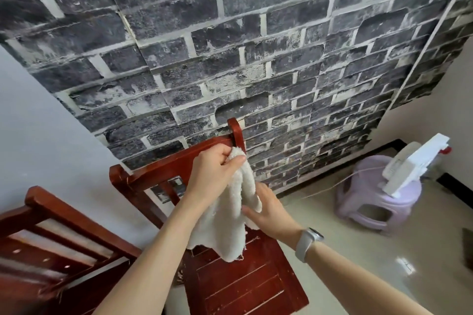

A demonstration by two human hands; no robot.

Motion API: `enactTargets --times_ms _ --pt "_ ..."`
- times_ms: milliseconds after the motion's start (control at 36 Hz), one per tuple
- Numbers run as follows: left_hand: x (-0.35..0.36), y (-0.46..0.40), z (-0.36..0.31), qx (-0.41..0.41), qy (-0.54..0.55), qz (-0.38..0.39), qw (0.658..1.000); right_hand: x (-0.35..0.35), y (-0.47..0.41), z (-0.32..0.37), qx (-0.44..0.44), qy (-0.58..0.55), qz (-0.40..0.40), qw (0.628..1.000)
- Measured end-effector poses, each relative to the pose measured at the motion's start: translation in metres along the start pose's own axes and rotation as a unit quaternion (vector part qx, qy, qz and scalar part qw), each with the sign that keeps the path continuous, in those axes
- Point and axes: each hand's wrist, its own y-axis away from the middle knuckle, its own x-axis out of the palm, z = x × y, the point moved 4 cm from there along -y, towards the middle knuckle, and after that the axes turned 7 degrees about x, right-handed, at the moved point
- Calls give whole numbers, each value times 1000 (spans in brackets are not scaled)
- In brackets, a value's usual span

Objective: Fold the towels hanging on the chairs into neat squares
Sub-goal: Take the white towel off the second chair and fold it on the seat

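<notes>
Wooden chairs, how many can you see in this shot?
2. One red-brown chair stands in the middle below the hands, against the brick wall. A second chair is at the lower left, partly cut off by the frame. Others may be out of view.

No readable text anywhere.

Towel (230, 222): white terry cloth, fluffy nap, frayed threads at lower edge. Chair (245, 286): red-brown wood, glossy varnish, scuffed on slatted seat. Second chair (64, 235) at left: same lacquered wood. Wall covering (230, 46): matt, brick-print, looks like paper sheets, seams visible. Stool (378, 202): lilac plastic, smooth. Floor (358, 250): pale tile, polished, reflective. Watch band (304, 245): grey, smooth, matt.
</notes>
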Motion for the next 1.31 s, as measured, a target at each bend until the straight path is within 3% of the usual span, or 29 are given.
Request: enactTargets --times_ms 194,278,389,444,528,750,861,944,1111,1222,1306 --pt "-41 5 28 -30 -47 -107 993 -12 -27 -8 57 -59 -82 993" --pt "-47 16 49 -15 -65 -36 997 -32 -30 -6 36 -83 -92 992" --pt "-24 29 52 -9 -80 44 996 -42 -32 34 -64 -73 -6 995" --pt "-12 30 48 11 -108 45 993 -44 -33 51 -94 -65 19 993" --pt "-9 27 39 52 -146 -13 988 -51 -32 60 -108 -81 13 991" --pt "-2 20 14 17 -2 -43 999 -32 -6 -10 20 52 -87 995" --pt "1 16 4 -15 82 -54 995 -17 5 -28 110 -41 -153 981" --pt "-4 19 3 -43 156 -69 984 -3 5 -28 170 -64 -96 979" --pt "-21 27 9 -115 264 -94 953 27 -6 12 65 -113 20 991" --pt "-37 31 14 -123 251 -84 957 25 -17 33 35 -98 -38 994" --pt "-62 34 30 -116 170 -124 971 4 -23 31 19 -93 -67 993"
